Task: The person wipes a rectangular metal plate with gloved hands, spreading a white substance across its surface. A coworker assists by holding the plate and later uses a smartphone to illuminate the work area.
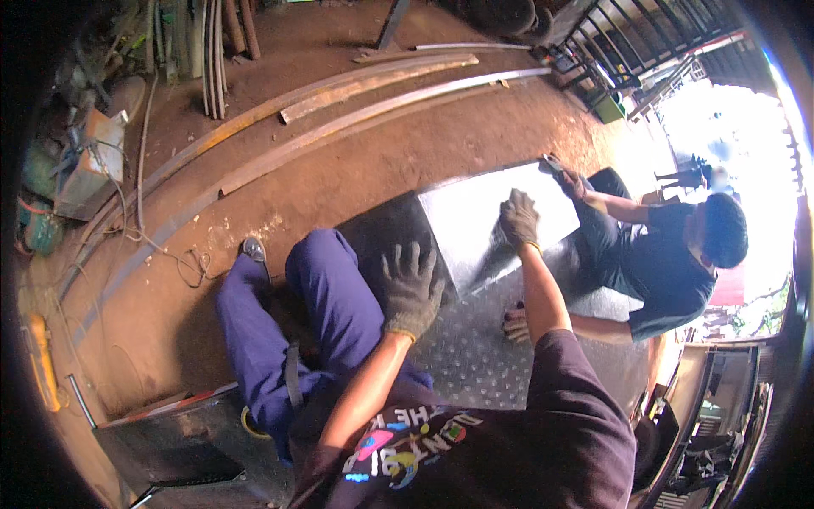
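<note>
My left hand [413, 288], in a dark work glove, lies with fingers spread on a dark, flat surface beside my raised knee. Further right, my right hand [519, 220], gloved too, rests on a bright, shiny rectangular sheet [458, 216]. Its fingers point away from me and seem laid on the sheet, with nothing visible in them. A dark patch of shadow or reflection lies beneath that hand. Under the sheet's near edge is a dark plate with a raised dot pattern [475, 365]. A co-worker's hand [568, 180] is at the sheet's far right corner.
The co-worker [670, 254] in dark clothing sits close on the right, other hand [515, 324] on the dotted plate. Long metal bars [381, 131] lie across the dirt floor. A metal box [91, 165] with cables stands far left, a yellow tool [44, 360] near left.
</note>
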Motion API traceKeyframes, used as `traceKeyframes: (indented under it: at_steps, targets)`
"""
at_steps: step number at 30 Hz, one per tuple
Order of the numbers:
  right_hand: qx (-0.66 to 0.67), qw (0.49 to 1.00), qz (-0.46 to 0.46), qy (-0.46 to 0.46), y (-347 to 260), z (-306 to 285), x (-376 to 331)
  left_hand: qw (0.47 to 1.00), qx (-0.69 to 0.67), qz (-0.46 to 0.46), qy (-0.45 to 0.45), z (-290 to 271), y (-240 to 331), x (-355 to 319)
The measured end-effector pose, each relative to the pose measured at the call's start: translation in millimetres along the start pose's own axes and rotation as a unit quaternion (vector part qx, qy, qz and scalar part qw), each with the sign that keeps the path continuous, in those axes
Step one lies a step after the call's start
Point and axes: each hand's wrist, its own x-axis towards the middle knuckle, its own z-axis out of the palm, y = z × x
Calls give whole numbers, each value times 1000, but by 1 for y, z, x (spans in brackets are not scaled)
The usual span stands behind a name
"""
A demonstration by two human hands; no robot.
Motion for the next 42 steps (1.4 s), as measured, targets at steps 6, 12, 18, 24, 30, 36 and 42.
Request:
traceKeyframes:
  at_steps: [6, 12, 18, 24, 30, 36, 42]
  targets:
    - [-12, 997, -29, -67, -10, 24, -10, 999, 12, -39, -21, -2, 8, 8]
    - [46, 998, -45, -12, 56, 29, 25, 997, 1, -50, -51, -5, 16, 22]
    - [5, 999, 14, -40, 44, 39, 57, 998, -11, -45, -32, 5, 9, 22]
    - [18, 987, -156, -23, 69, 31, 63, 998, -38, -45, -15, 4, 11, 23]
    - [-24, 978, -207, 7, 34, 52, 38, 999, -20, -37, -5, 9, 0, 14]
    - [-12, 999, 17, -25, 76, 37, 110, 997, -50, -49, -16, 15, 10, 23]
    - [40, 966, -245, -74, 57, 52, 73, 998, -24, -50, -18, 8, 0, 14]
